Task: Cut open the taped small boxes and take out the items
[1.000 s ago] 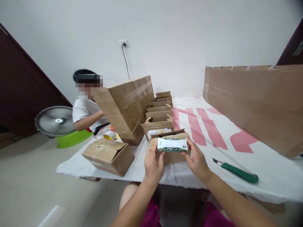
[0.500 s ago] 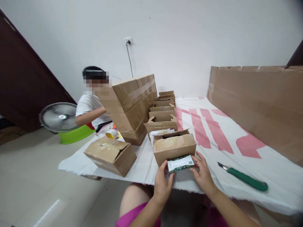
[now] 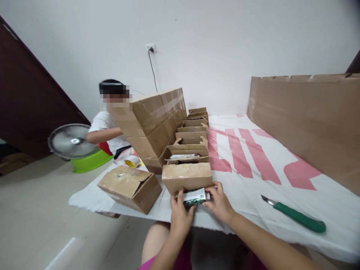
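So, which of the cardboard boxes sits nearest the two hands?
The closed box at the front of the row, just behind the held packet; the loose-flapped box lies further left.

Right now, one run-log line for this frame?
left hand, right hand: holding packet | packet: before closed carton | knife: lying on cloth

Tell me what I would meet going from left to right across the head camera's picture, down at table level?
Fan → taped cardboard box → left hand → green-and-white packet, held between both hands → right hand → green-handled knife.
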{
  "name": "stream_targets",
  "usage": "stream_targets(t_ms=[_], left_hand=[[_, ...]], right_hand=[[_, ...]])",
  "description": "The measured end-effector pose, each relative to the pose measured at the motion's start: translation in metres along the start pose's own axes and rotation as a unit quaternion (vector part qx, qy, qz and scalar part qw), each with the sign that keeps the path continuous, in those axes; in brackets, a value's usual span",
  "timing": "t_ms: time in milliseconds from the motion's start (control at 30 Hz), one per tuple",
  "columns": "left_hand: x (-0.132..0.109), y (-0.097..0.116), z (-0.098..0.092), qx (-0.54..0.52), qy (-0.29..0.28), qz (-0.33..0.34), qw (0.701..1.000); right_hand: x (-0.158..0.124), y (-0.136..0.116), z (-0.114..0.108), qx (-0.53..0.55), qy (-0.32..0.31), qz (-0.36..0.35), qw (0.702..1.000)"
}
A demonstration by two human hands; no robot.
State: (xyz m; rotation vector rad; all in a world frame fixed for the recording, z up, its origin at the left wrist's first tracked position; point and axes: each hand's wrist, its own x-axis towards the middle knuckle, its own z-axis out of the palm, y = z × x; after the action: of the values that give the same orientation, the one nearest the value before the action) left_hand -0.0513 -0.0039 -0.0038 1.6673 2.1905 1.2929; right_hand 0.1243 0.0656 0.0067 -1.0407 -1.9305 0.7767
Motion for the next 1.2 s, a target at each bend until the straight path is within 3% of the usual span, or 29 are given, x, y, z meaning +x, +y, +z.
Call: stream_targets(t_ms=[133,433,767,1200], left_hand=[[0.011,0.003,-0.004,0.035,-0.027,-0.036,0.998],[0.036,0.0,0.003,0.059,-0.059,-0.048,0.995],[0.095,0.018,0.024,0.121,-0.083,-0.085,0.985],[0.163,0.006,0.061,0.12,-0.021,-0.095,0.988]], right_hand=[[0.002,0.011,0.006,-0.009,-0.021,-0.009,1.0],[0.0,0.017,0.007,0.001,-0.021,-0.008,1.0],[0.001,0.018,0.007,0.013,-0.037,-0.013,0.999],[0.0,0.016,0.004,0.022,-0.044,-0.025,0.998]])
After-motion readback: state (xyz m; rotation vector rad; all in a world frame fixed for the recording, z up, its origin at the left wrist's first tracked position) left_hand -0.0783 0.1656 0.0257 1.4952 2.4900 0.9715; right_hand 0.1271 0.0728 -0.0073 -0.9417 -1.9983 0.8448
